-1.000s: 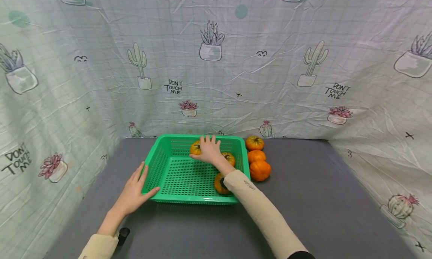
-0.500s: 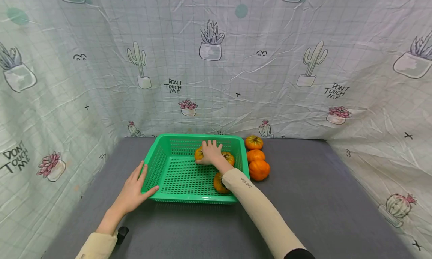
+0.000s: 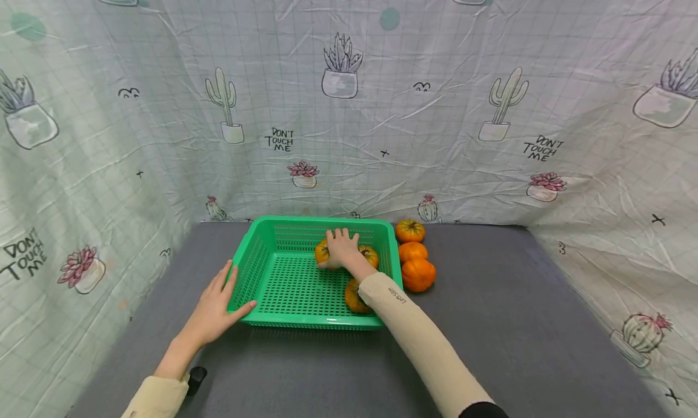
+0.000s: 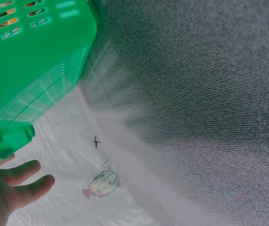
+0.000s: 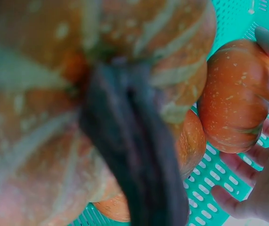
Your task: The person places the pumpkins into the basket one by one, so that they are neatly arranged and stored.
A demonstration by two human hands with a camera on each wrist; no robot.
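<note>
A green perforated plastic basket point(image 3: 305, 320) stands on the grey table. In its back half my right hand point(image 3: 342, 248) holds a small orange pumpkin point(image 3: 321, 252) from above; in the right wrist view the thumb and fingers reach around that pumpkin point(image 5: 235, 99), some fingertips standing off it. Beside the hand sits another pumpkin point(image 3: 372, 257), partly hidden. A third pumpkin point(image 3: 355, 298) lies at the front right, under my sleeve; a large stem fills the near side of the right wrist view. My left hand point(image 3: 215, 303) rests against the basket's left side, fingers straight and spread.
Right of the basket, three more pumpkins stand in a row on the table: one at the back point(image 3: 410, 231), one in the middle point(image 3: 412, 251) and one in front point(image 3: 418, 275). A printed cloth point(image 3: 349, 151) hangs around the back and sides.
My right hand has moved the pumpkin a little to the right and down in the basket, then stayed nearly still. My left hand has kept its place at the basket's side.
</note>
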